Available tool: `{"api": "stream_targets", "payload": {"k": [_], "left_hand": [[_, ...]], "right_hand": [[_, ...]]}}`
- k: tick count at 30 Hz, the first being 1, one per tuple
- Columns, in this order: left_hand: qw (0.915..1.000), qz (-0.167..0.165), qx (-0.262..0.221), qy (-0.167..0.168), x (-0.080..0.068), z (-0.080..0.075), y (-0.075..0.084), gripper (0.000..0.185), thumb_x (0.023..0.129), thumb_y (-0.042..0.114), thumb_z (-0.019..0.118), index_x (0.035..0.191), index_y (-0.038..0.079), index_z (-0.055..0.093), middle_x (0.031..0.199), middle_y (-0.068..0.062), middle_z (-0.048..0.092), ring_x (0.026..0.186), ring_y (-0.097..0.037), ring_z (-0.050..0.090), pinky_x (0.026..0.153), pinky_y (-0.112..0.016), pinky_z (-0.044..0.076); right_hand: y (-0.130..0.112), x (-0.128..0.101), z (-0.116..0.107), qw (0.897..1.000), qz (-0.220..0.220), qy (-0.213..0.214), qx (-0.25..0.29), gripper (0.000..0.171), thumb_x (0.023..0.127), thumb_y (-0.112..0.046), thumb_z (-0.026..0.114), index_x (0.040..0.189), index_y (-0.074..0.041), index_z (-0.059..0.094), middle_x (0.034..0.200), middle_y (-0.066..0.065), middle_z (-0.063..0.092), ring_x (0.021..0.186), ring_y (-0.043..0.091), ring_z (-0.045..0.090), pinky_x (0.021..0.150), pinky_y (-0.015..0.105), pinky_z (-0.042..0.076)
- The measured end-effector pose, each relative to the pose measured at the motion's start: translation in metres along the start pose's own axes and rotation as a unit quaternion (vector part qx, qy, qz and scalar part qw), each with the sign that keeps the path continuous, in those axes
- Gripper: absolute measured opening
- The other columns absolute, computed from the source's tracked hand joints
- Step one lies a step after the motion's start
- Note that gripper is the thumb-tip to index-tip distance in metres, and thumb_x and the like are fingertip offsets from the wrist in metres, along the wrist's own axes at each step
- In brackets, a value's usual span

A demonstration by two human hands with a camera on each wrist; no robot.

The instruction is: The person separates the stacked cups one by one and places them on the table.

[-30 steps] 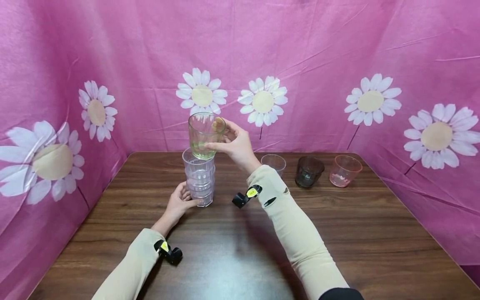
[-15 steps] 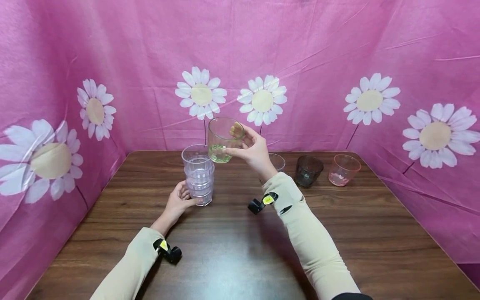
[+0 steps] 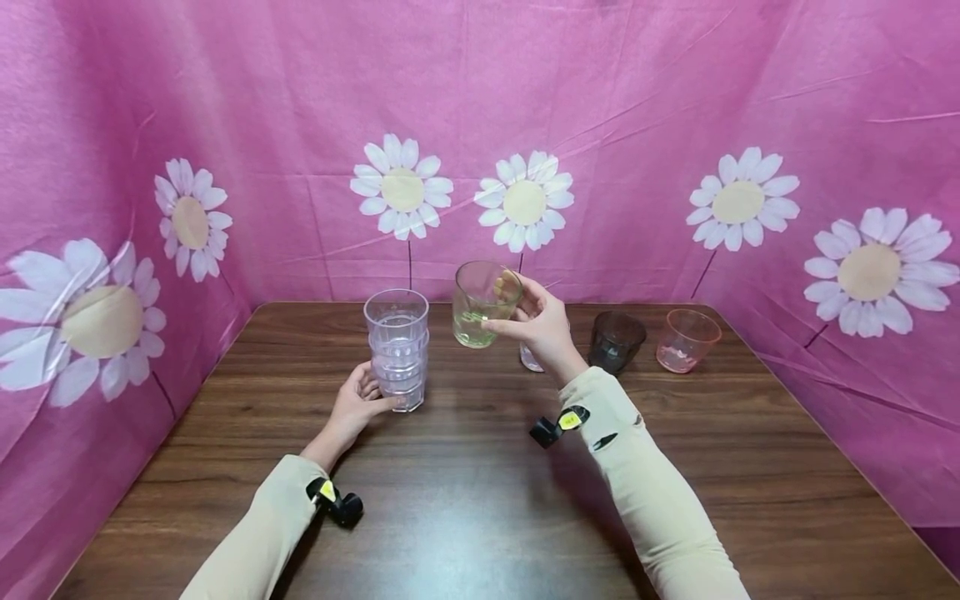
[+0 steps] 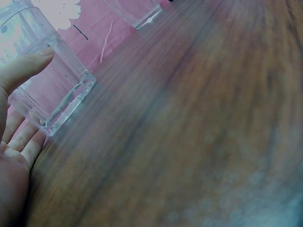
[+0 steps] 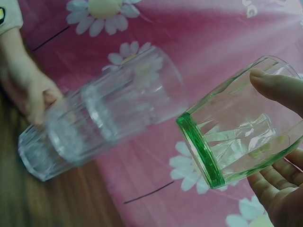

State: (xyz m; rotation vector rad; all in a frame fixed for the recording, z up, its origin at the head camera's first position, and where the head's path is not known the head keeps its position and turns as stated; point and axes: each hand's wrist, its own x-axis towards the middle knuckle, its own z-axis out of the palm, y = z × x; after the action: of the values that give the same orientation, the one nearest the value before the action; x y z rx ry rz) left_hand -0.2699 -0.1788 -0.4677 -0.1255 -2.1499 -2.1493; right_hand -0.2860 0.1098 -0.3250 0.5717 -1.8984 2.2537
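Note:
A stack of several clear glasses (image 3: 400,346) stands upright on the wooden table, left of centre. My left hand (image 3: 358,412) grips it low down, thumb (image 4: 28,68) across the front and fingers round the far side. To the right of the stack, my right hand (image 3: 542,323) holds a green-tinted glass (image 3: 476,321) between thumb and fingers. The right wrist view shows that green glass (image 5: 236,137) with its thick green base towards the stack, apart from it. Something crinkled and clear, like a piece of film, shows inside the green glass.
Behind my right hand, a clear glass (image 3: 531,358) is mostly hidden. Further right along the back of the table (image 3: 450,467) stand a dark glass (image 3: 617,343) and a pink glass (image 3: 686,343). A pink flowered cloth (image 3: 615,100) hangs round the back and sides.
My right hand has carried the green glass from over the top of the stack to the right and down. My left hand has stayed at the stack's base.

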Motion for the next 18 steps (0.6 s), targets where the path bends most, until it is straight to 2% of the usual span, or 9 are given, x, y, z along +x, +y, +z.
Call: {"api": "stream_targets", "payload": {"k": [8, 13, 18], "left_hand": [[1.0, 0.003, 0.0, 0.0, 0.0, -0.001, 0.0, 0.069, 0.075, -0.017, 0.073, 0.136, -0.01, 0.041, 0.123, -0.013, 0.06, 0.099, -0.001, 0.058, 0.093, -0.019, 0.046], [1.0, 0.002, -0.005, -0.001, 0.0, -0.001, -0.002, 0.07, 0.075, -0.018, 0.073, 0.136, -0.01, 0.041, 0.122, -0.012, 0.06, 0.099, -0.001, 0.058, 0.094, -0.019, 0.046], [1.0, 0.002, -0.007, -0.002, 0.001, -0.001, -0.002, 0.071, 0.075, -0.017, 0.074, 0.137, -0.009, 0.041, 0.124, -0.012, 0.06, 0.101, -0.001, 0.058, 0.095, -0.019, 0.045]], "right_hand": [[0.018, -0.014, -0.017, 0.999, 0.038, 0.014, -0.009, 0.08, 0.07, 0.021, 0.074, 0.143, 0.007, 0.045, 0.136, 0.028, 0.054, 0.119, 0.024, 0.059, 0.1, 0.03, 0.049], [0.028, -0.024, -0.03, 0.998, 0.053, 0.021, -0.039, 0.081, 0.069, 0.02, 0.076, 0.143, 0.006, 0.046, 0.137, 0.026, 0.054, 0.116, 0.015, 0.06, 0.099, 0.028, 0.048], [0.037, -0.037, -0.042, 0.994, 0.079, 0.037, -0.067, 0.084, 0.067, 0.016, 0.081, 0.142, 0.003, 0.048, 0.135, 0.023, 0.056, 0.113, 0.013, 0.061, 0.094, 0.024, 0.051]]}}
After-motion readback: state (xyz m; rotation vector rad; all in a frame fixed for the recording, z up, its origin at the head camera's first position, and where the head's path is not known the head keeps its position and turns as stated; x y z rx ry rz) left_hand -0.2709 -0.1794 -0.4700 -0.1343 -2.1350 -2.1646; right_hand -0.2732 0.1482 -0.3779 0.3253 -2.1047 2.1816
